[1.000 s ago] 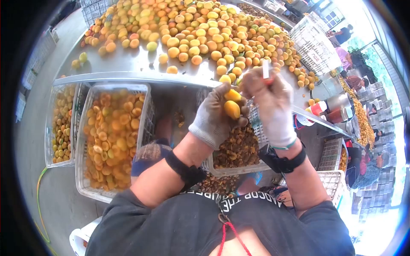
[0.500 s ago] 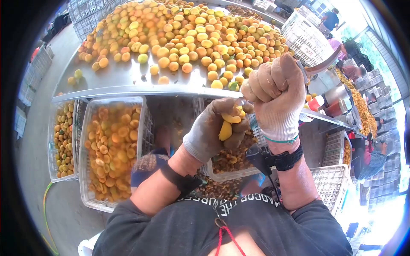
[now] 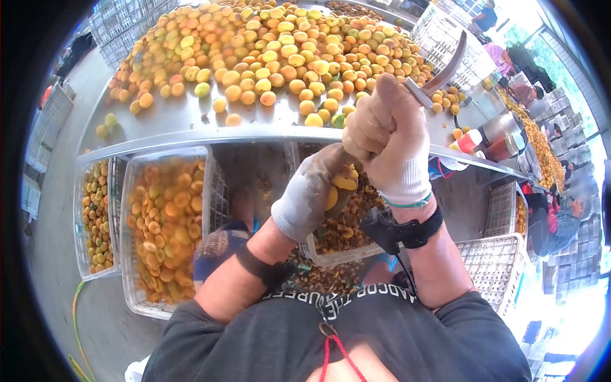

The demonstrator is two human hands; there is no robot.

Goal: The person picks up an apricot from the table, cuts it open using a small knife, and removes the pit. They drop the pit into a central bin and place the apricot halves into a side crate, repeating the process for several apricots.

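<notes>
My left hand, in a soiled white glove, is closed around yellow apricot pieces that show between the fingers and thumb. My right hand, gloved too, makes a fist around a curved knife, its brownish curved part sticking out up and to the right. The two hands meet just in front of the metal table edge, the right one slightly higher. What lies between them at the contact is hidden. Beneath them stands a crate of pits and scraps.
A large heap of whole apricots covers the metal table. At the left stand a crate of apricot halves and a crate of whole apricots. White crates stand at the right. Other people sit farther right.
My right hand has moved left and slightly down, closer against my left hand. The knife now points more upward. The apricot pieces are more covered by the fingers.
</notes>
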